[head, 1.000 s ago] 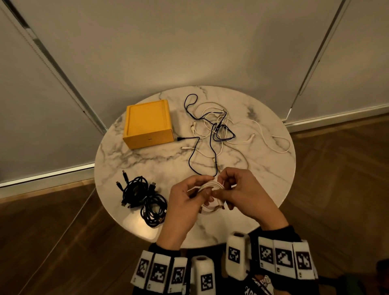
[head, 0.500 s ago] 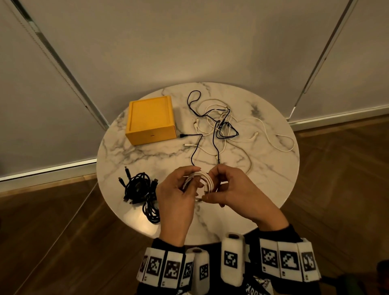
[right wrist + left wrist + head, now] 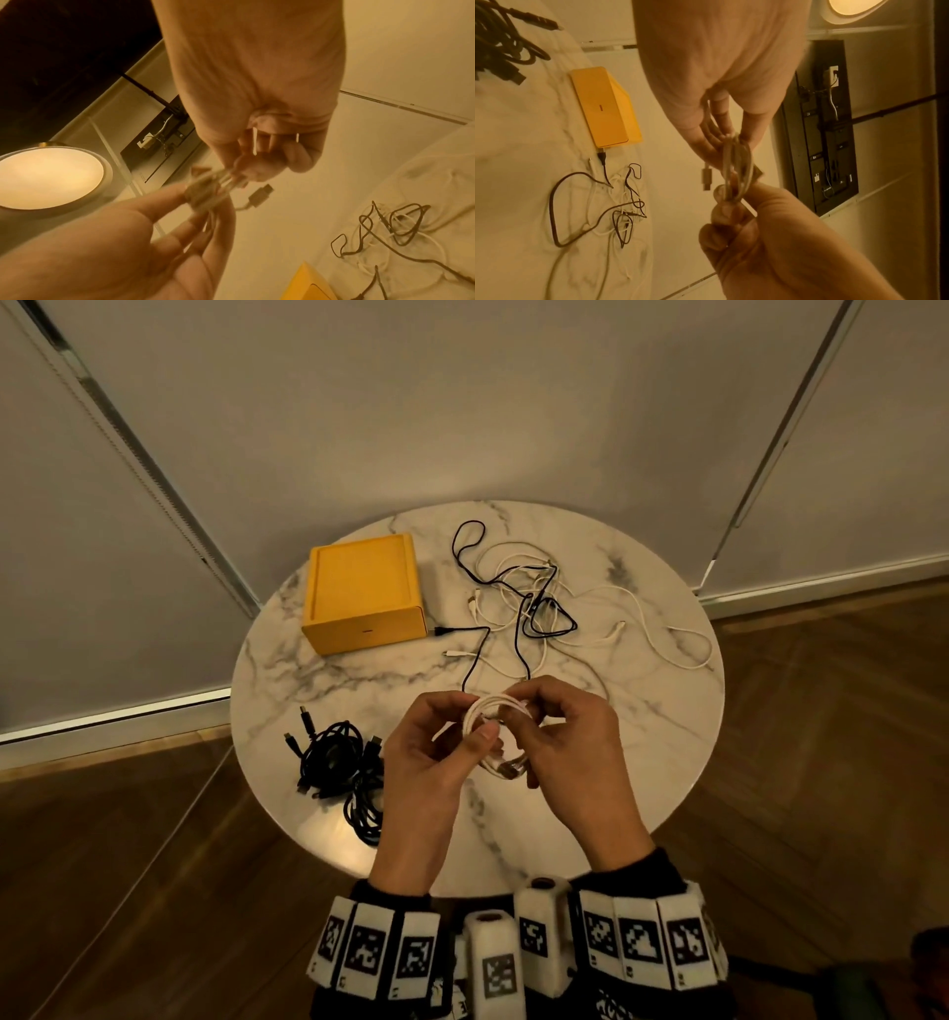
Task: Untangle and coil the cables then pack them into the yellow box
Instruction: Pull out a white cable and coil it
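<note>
Both hands pinch one small white coiled cable in the air above the near edge of the round white marble table. The left hand comes up from six o'clock with its wrist low, thumb and fingers curled onto the left side of the coil. The right hand arches over from the right, its fingertips closed on the top of the loops, the other fingers tucked under. From the left wrist view the coil stands edge-on between the two sets of fingers, a plug end hanging free beside it. Marker bands wrap both dark sleeves at the bottom of the head view.

At about nine o'clock from the hands, near the table's left edge, lies a bundle of black coiled cables, clear of the fingers. Farther back, at about eleven o'clock, sits the yellow square box, its lid on. To its right, at twelve to one o'clock, spreads a loose tangle of thin black and white cables, one black plug just beside the box's front corner. Beyond the table stands a pale wall.
</note>
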The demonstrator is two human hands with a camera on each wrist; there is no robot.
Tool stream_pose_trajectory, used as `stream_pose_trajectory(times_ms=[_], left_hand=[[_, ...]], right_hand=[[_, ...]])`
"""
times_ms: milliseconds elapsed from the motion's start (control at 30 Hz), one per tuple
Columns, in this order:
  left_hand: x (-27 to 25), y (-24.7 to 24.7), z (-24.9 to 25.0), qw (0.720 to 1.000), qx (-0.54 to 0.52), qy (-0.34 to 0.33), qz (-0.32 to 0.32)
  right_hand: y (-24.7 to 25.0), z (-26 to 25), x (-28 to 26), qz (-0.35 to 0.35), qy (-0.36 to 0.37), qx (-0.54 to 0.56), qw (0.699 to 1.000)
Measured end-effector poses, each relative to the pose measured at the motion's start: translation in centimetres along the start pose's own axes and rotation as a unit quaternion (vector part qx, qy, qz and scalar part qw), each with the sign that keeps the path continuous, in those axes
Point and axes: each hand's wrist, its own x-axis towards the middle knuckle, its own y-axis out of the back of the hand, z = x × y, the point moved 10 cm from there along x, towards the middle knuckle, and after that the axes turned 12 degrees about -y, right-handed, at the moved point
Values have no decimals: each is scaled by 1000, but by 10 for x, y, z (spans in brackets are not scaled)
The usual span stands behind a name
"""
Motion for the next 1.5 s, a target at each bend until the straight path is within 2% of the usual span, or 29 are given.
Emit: stream_pose_trajectory(times_ms=[100,200,333,400,600,767,867,967,1167,1267,1333,1433,1500], left_hand=[[-2,-10,0,999,-4,-2,-35],[-2,-11,4,999,12,-12,-28],[1,1,8,999,-16,-21,20],[3,4,11,999,-24,-27,25],[4,4,12,998,-53,-12,11],[3,0,16,998,29,-21,-56],[1,-7,15,992,71,-20,-100],[0,-12,15,989,88,-26,-115],[-3,-13,-7,975,168,48,-139],[-9,-12,-9,988,33,108,-102],[-15,-18,-12,980,-84,163,-82],[-27,-39,-20,924,-265,264,-78],[-29,-45,-23,894,-335,295,-46]], right_hand=[[6,6,4,6,-20,40,999],[9,5,3,-3,-27,58,998],[-2,-11,-3,-120,-11,103,987],[-5,-18,-5,-163,-3,105,981],[-4,-9,-5,-175,-38,125,976],[-14,2,-13,-248,-100,137,954],[-11,-1,-13,-234,-84,117,961],[-4,-4,-8,-181,-46,93,978],[13,-9,-4,-104,-7,114,988],[17,-17,-5,-122,7,145,982],[15,-20,-6,-143,9,158,977],[10,-18,-5,-145,8,146,979],[10,-12,-2,-138,-2,137,981]])
